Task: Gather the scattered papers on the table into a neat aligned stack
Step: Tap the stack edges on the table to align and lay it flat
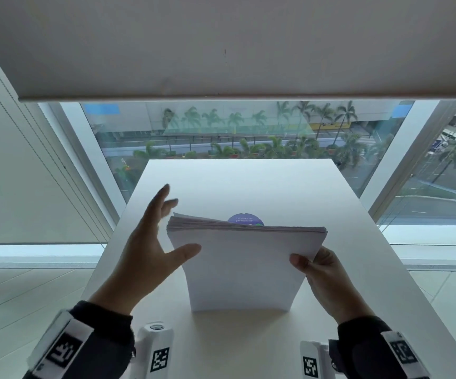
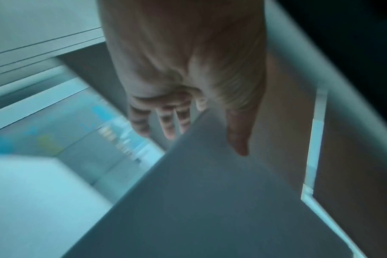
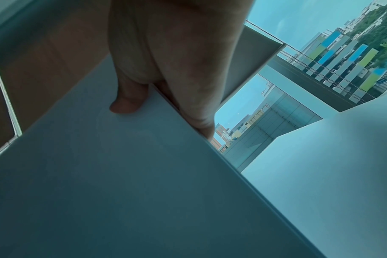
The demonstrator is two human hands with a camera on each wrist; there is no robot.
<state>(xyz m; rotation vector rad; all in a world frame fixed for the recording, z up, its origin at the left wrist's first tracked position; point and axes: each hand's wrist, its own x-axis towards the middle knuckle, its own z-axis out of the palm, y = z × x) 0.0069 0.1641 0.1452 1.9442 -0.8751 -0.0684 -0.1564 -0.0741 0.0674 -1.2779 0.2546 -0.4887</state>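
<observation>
A thick stack of white papers (image 1: 244, 269) stands on its lower edge on the white table (image 1: 248, 184), leaning toward me. My right hand (image 1: 321, 274) grips its right side, thumb on the front sheet and fingers behind. The right wrist view shows that thumb (image 3: 128, 103) pressed on the stack (image 3: 121, 174). My left hand (image 1: 155, 242) is open beside the stack's left edge, fingers spread, thumb lying against the front sheet. In the blurred left wrist view the left hand (image 2: 188, 120) hovers at the stack's corner (image 2: 199, 192). The top edges are slightly uneven at the left.
A purple round sticker (image 1: 244, 219) on the table peeks over the stack's top. The table ends at a window with a lowered blind (image 1: 221, 45) behind it. Tiled floor (image 1: 16, 296) lies to both sides of the table.
</observation>
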